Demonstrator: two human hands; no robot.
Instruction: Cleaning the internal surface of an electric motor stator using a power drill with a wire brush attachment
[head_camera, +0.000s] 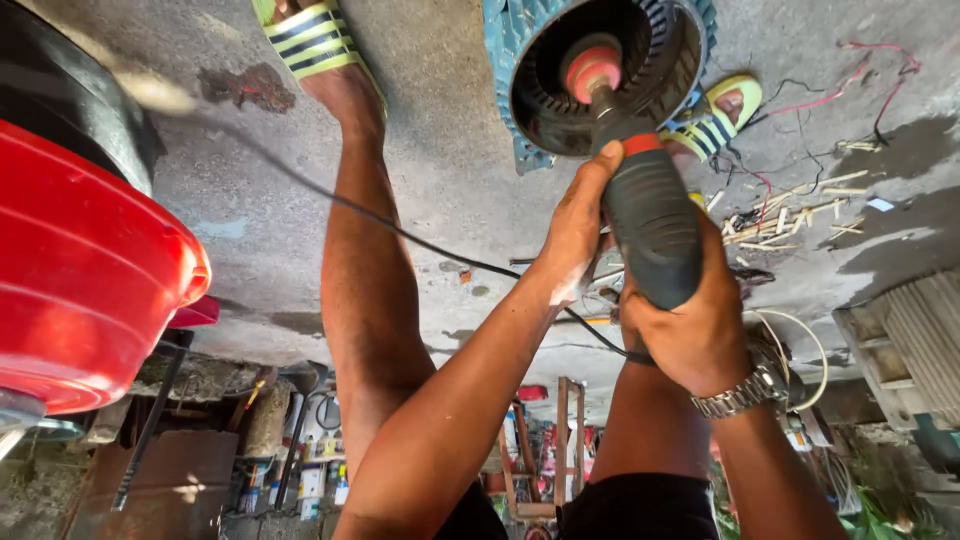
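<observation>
My left hand (578, 228) grips the front neck of a dark grey power tool (650, 215) with a red band. My right hand (690, 335), with a metal watch at the wrist, holds the tool's rear body. The tool's pink round head (592, 68) sits inside the dark opening of a blue finned motor housing (530, 115) that lies on the concrete floor. A black cable (330, 197) runs from the tool past my leg. My feet in green striped sandals (312, 38) (715, 120) stand on either side of the housing.
A red plastic tub (90, 290) and a black rounded object (60, 100) fill the left side. Red wires (860, 70) and small wooden sticks (790, 215) lie on the floor to the right. A ribbed grey block (910, 340) sits at the right edge. Shelves with bottles (310, 480) stand behind.
</observation>
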